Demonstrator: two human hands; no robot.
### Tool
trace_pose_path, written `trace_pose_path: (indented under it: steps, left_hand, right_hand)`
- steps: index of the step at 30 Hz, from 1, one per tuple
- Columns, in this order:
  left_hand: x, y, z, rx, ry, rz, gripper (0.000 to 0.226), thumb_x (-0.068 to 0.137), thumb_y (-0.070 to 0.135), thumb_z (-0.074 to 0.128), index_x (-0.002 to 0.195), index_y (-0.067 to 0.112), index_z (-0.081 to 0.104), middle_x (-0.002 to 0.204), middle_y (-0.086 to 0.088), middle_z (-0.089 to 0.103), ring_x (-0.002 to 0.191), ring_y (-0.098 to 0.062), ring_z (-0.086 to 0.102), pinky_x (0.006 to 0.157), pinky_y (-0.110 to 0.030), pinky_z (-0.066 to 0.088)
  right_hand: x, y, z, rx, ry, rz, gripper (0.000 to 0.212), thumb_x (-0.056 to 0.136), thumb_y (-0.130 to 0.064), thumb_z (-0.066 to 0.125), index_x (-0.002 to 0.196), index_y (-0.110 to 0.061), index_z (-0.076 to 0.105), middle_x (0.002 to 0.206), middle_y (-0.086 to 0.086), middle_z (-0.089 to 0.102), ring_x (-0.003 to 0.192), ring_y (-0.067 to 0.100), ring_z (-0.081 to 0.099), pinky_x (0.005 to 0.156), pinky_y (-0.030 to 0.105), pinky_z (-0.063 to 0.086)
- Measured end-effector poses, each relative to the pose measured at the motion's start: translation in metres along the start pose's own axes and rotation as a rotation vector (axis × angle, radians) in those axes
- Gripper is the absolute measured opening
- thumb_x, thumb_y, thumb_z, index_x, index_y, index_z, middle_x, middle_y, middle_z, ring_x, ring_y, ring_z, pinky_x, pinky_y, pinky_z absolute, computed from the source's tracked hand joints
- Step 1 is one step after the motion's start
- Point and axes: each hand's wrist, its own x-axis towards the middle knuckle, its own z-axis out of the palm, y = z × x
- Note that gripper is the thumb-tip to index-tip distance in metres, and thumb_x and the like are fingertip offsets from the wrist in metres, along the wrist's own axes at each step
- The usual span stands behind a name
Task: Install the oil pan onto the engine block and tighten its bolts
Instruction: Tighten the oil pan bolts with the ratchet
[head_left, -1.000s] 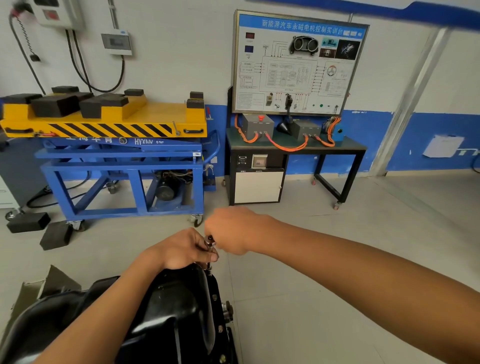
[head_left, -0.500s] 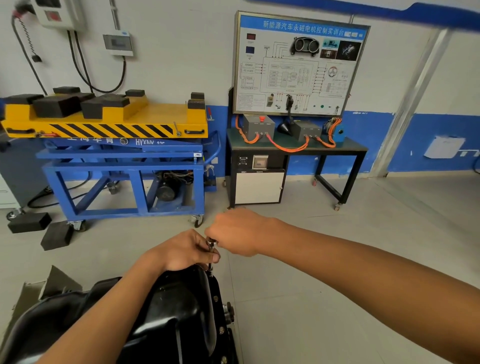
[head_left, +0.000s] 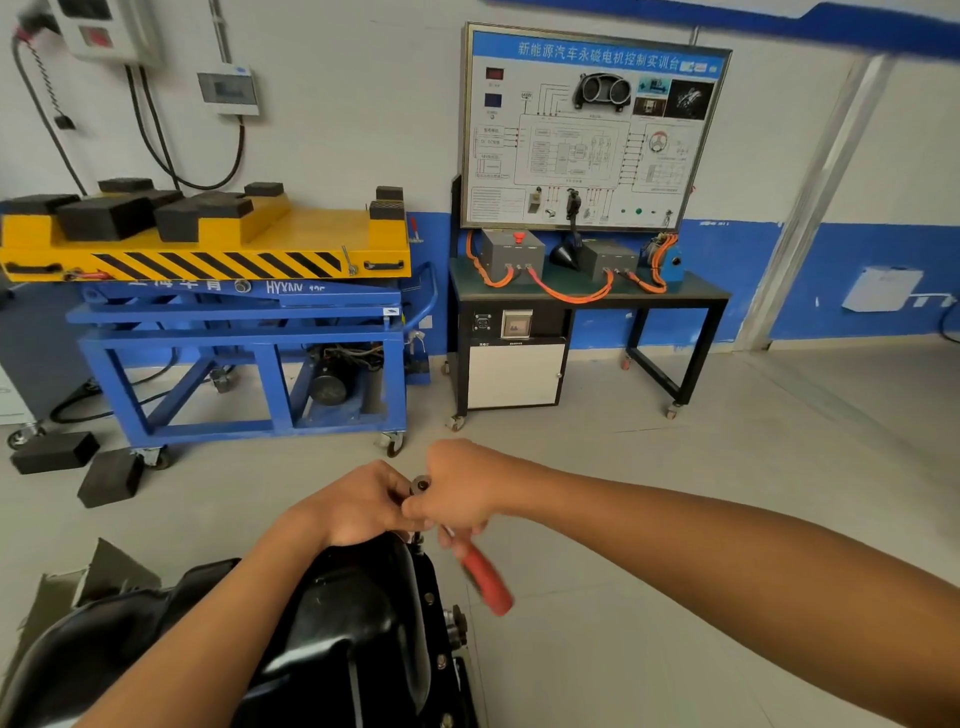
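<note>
both hands meet at the far rim of a black oil pan, low in the centre of the view. left hand curls its fingers round the upright stem of a ratchet wrench, steadying it over a bolt at the pan's edge; that bolt is hidden under the tool. right hand grips the wrench just beside its head, touching the left hand. the red handle sticks out below it toward the lower right, blurred by motion.

half a second ago the handle was out of sight behind the right hand; now it has swung into view, so a turning stroke seems to be under way.

the oil pan sits in place on the engine block, which is mostly hidden beneath it and cut off by the bottom edge. several bolt heads already sit along the pan's right flange, nearer the camera. the pan looks fitted and the work looks to be in the tightening stage, with this far bolt being driven down. how tight it is cannot be told.

behind, on the grey floor, stand a blue lift cart with a yellow deck, and a tabletop carrying a wiring display board.
</note>
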Motion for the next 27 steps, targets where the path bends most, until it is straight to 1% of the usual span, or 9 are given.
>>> trace_pose_path:
  steps: [2, 4, 6, 9, 14, 19, 21, 24, 27]
  left_hand:
    - [0.0, 0.001, -0.001, 0.02, 0.019, 0.0, 0.016, 0.082, 0.015, 0.08, 0.067, 0.022, 0.078, 0.072, -0.006, 0.074, 0.069, -0.008, 0.064, 0.077, -0.029, 0.051]
    - [0.0, 0.003, -0.002, 0.029, 0.017, -0.005, 0.031, 0.082, 0.008, 0.075, 0.057, 0.027, 0.073, 0.059, 0.001, 0.068, 0.059, -0.002, 0.058, 0.063, -0.018, 0.045]
    - [0.0, 0.003, -0.003, 0.037, 0.02, -0.019, 0.037, 0.08, 0.003, 0.07, 0.05, 0.024, 0.066, 0.053, 0.004, 0.058, 0.054, -0.006, 0.049, 0.059, -0.019, 0.039]
    - [0.0, 0.001, -0.003, 0.043, 0.037, -0.022, 0.035, 0.075, -0.003, 0.066, 0.049, 0.02, 0.059, 0.053, -0.002, 0.051, 0.055, -0.012, 0.041, 0.056, -0.024, 0.036]
    - [0.0, -0.003, -0.005, 0.06, 0.058, -0.002, 0.048, 0.076, -0.012, 0.061, 0.044, 0.023, 0.061, 0.05, -0.001, 0.057, 0.051, -0.011, 0.048, 0.052, -0.022, 0.04]
    - [0.001, -0.002, -0.006, 0.029, 0.057, 0.017, 0.046, 0.075, -0.015, 0.061, 0.047, 0.022, 0.064, 0.051, 0.001, 0.059, 0.052, -0.009, 0.05, 0.055, -0.023, 0.041]
    - [0.001, -0.002, -0.006, 0.001, 0.014, 0.04, 0.049, 0.075, -0.015, 0.064, 0.048, 0.025, 0.067, 0.051, 0.008, 0.06, 0.051, -0.003, 0.051, 0.057, -0.018, 0.041]
    - [0.0, -0.002, -0.007, -0.024, -0.021, 0.068, 0.028, 0.077, -0.009, 0.073, 0.06, 0.014, 0.072, 0.06, -0.001, 0.063, 0.059, -0.009, 0.054, 0.066, -0.025, 0.044]
    - [-0.001, 0.0, -0.008, -0.05, -0.066, 0.097, 0.033, 0.08, -0.002, 0.076, 0.061, 0.025, 0.077, 0.065, 0.001, 0.071, 0.063, -0.006, 0.06, 0.069, -0.019, 0.048]
  right_hand:
    - [0.002, 0.002, 0.007, 0.311, -0.036, 0.099, 0.022, 0.1, -0.025, 0.055, 0.089, -0.005, 0.058, 0.07, 0.01, 0.072, 0.049, 0.012, 0.067, 0.049, 0.021, 0.051]
    - [0.004, 0.002, 0.012, 0.596, -0.052, 0.179, 0.023, 0.102, -0.03, 0.055, 0.097, -0.008, 0.056, 0.064, 0.005, 0.071, 0.05, 0.01, 0.067, 0.045, 0.018, 0.049]
    - [0.004, 0.0, 0.016, 0.813, -0.057, 0.232, 0.023, 0.102, -0.031, 0.054, 0.104, -0.009, 0.056, 0.063, 0.004, 0.071, 0.053, 0.011, 0.069, 0.044, 0.017, 0.049]
    - [0.003, -0.004, 0.019, 0.976, -0.057, 0.265, 0.025, 0.103, -0.031, 0.052, 0.115, -0.01, 0.055, 0.066, 0.004, 0.073, 0.056, 0.013, 0.07, 0.044, 0.017, 0.049]
    - [0.002, -0.01, 0.027, 1.129, -0.048, 0.287, 0.033, 0.104, -0.032, 0.048, 0.125, -0.007, 0.052, 0.074, 0.011, 0.074, 0.06, 0.017, 0.073, 0.046, 0.021, 0.053]
    - [0.002, -0.01, 0.031, 1.096, -0.063, 0.261, 0.035, 0.105, -0.034, 0.048, 0.127, -0.007, 0.052, 0.069, 0.009, 0.074, 0.059, 0.016, 0.073, 0.048, 0.021, 0.054]
    - [0.0, -0.005, 0.028, 0.975, -0.094, 0.232, 0.029, 0.104, -0.034, 0.051, 0.117, -0.008, 0.054, 0.067, 0.007, 0.073, 0.057, 0.014, 0.071, 0.049, 0.02, 0.054]
    - [-0.001, 0.0, 0.019, 0.757, -0.115, 0.191, 0.025, 0.101, -0.033, 0.056, 0.099, -0.008, 0.054, 0.063, 0.006, 0.072, 0.053, 0.011, 0.069, 0.047, 0.017, 0.052]
    - [0.001, 0.001, 0.008, 0.573, -0.138, 0.183, 0.026, 0.099, -0.031, 0.061, 0.094, -0.006, 0.057, 0.066, 0.006, 0.071, 0.052, 0.01, 0.068, 0.046, 0.017, 0.051]
